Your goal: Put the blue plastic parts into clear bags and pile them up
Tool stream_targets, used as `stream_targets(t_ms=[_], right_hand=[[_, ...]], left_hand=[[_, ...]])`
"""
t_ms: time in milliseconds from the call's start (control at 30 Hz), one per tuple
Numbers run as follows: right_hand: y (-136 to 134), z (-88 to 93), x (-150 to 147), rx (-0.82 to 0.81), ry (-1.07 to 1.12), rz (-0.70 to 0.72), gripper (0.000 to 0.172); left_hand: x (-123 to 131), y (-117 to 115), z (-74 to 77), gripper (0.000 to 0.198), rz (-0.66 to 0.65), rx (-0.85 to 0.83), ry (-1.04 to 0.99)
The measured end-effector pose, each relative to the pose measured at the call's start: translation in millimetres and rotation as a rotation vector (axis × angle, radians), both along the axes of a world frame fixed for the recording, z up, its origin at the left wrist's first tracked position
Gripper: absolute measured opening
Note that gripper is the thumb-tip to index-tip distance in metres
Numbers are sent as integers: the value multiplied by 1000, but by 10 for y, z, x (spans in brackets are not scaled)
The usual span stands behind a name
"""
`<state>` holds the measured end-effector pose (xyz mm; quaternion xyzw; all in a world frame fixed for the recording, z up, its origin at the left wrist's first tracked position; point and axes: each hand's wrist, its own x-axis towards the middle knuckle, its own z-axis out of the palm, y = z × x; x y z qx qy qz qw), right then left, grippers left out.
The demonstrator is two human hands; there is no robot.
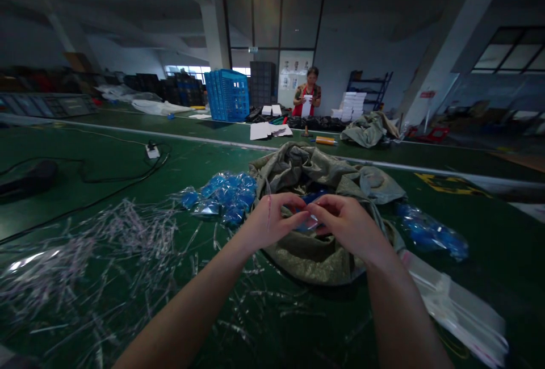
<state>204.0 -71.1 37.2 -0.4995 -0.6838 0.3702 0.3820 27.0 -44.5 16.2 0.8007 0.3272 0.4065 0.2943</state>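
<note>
Left hand (268, 222) and right hand (349, 227) are held close together above the mouth of a grey-green cloth sack (317, 264). The fingers of both curve inward and pinch a small blue item (310, 213) between them: narrow grip on both sides, item centred over the sack. Light is poor and the fingers cover most of it, so it may be a flat plastic-wrapped packet, though this is uncertain. A reddish patch shows beside the blue.

Sack slumps open on the green workbench (106, 187), about mid-width and toward the near edge, its cloth bunched up along the far side. Some blue shows inside the mouth; the remaining contents are hidden in shadow.

A bundle of blue plastic-wrapped items (219, 198) touches the sack's left side. A second blue bundle (430, 233) lies just right of the sack. Flat clear poly bags (457, 312) lie toward the near right corner, beside the right forearm. Shredded clear plastic strips (85, 261) are scattered over the left half, reaching the near side of the sack. A power strip (152, 151) with black cable sits toward the far left.

Beyond a white line on the green surface: a blue plastic crate (227, 95), a second grey-green sack (369, 129), stacked white boxes (349, 105), and a co-worker (306, 93) in a red vest, holding something white in both hands.
</note>
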Motion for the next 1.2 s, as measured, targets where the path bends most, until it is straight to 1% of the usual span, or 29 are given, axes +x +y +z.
stream_targets(t_ms=[133, 233, 333, 467, 667, 833, 933, 1033, 1200], right_hand=[[9, -17, -2, 107, -132, -35, 23], [12, -10, -1, 184, -217, -50, 24], [3, 10, -4, 213, -261, -70, 24], [-24, 27, -20, 271, -329, -105, 23], [-57, 42, -53, 307, -405, -61, 19], [-57, 31, -56, 325, -391, -56, 18], [-59, 28, -79, 344, -431, -151, 18], [-75, 34, -115, 382, -521, -276, 18], [-166, 57, -152, 503, -582, -341, 16]], left_hand=[[-6, -2, 13, 18, 3, 15, 10], [-22, 6, 37, 17, 12, -9, 15], [-34, 18, 57, 17, 40, -38, 12], [-24, 23, 50, 19, 111, -41, -20], [-4, 24, 13, 24, 113, -65, 0], [5, 29, 6, 17, 134, -65, -13], [16, 15, -1, 16, 192, -56, -4], [22, -28, 8, 24, 219, -28, 68], [15, -175, 113, 26, 259, 20, 111]])
